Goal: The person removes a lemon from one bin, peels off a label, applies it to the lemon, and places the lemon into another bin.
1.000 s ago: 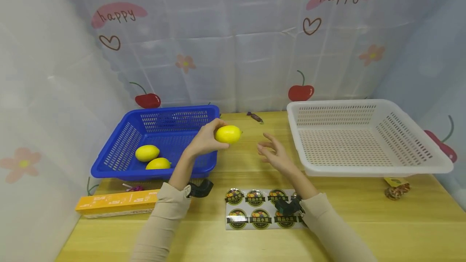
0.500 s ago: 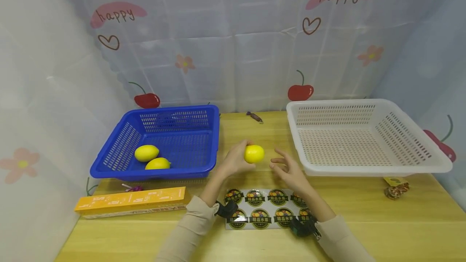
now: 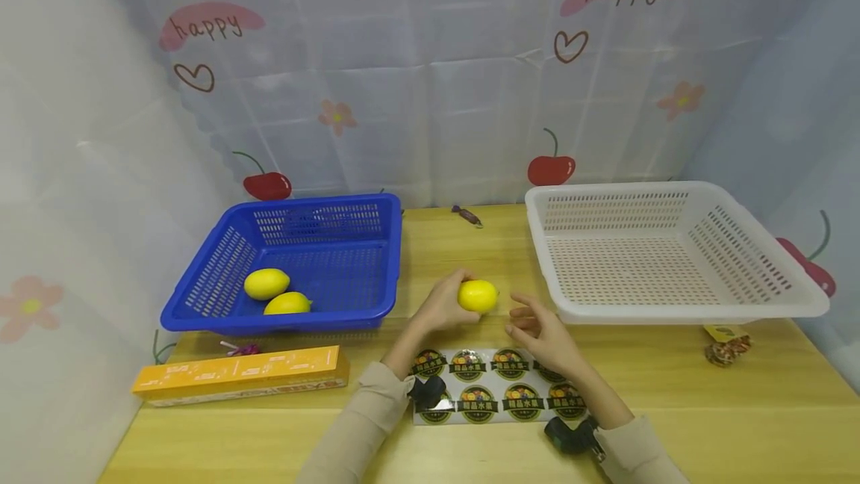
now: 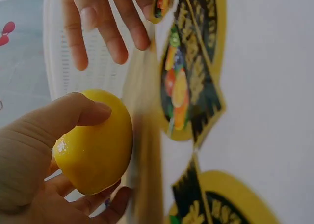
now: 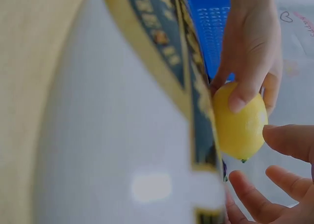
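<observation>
My left hand (image 3: 445,306) grips a yellow lemon (image 3: 478,296), thumb on one side and fingers round the other, over the middle of the table behind a sheet of stickers (image 3: 493,387). Just to its right is my right hand (image 3: 547,336), fingers loosely bent and holding nothing. In the right wrist view its thumb tip comes close to the lemon (image 5: 240,122); whether they touch I cannot tell. Two more lemons, one farther back (image 3: 266,284) and one nearer (image 3: 288,303), lie in the blue basket (image 3: 398,260) on the left.
On the right stands a white basket (image 3: 692,312). An orange box (image 3: 242,376) lies before the blue basket, with a purple-wrapped lollipop (image 3: 243,349) behind it. One wrapped candy (image 3: 466,216) lies near the curtain, another (image 3: 728,349) by the white basket.
My left hand has carried the lemon from the blue basket's edge rightward and nearer to me. My right hand has shifted a little right and nearer, so the hands are closer together.
</observation>
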Motion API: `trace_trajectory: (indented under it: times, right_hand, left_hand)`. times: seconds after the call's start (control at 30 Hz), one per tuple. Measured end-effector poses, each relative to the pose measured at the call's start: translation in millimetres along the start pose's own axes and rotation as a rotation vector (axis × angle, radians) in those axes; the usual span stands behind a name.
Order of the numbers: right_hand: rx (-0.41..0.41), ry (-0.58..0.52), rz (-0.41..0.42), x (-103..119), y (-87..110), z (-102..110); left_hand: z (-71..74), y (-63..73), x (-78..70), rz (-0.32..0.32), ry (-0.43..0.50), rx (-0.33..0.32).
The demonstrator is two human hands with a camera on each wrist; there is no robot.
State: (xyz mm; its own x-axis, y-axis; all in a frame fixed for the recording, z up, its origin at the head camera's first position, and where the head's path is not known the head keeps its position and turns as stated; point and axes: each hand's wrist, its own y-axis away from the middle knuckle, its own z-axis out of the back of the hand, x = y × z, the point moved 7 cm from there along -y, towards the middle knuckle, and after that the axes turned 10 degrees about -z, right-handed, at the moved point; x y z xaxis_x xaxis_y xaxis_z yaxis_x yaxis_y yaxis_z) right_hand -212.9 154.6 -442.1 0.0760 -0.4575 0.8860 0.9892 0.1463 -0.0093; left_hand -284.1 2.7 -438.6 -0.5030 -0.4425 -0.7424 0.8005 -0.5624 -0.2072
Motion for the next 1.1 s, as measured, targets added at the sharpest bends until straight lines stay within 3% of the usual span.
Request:
trace_trajectory:
  times: [0.27,0.43,0.63,0.9,1.1]
  right_hand:
    - [0.021,0.0,-0.017,-3.0,-0.3,-1.2]
    - [-0.01,0.045,0.007,-0.3,1.9,0.9]
    - [-0.024,0.092,-0.017,-0.7,5.1,2.2]
    - [-0.011,0.137,-0.022,-0.6,1.9,-0.2]
    - [0.011,0.164,-0.02,-0.8,0.4,-4.6]
  left_hand:
    - [-2.7,-1.2,11.4,0.005,0.062,0.014]
    - [-0.3,2.1,15.4,0.005,0.078,0.025]
    - [6.1,7.1,21.5,0.042,0.075,-0.025]
    - [11.2,4.0,18.9,-0.019,0.012,-0.082]
    - [12.8,7.2,18.9,-0.022,-0.002,-0.095]
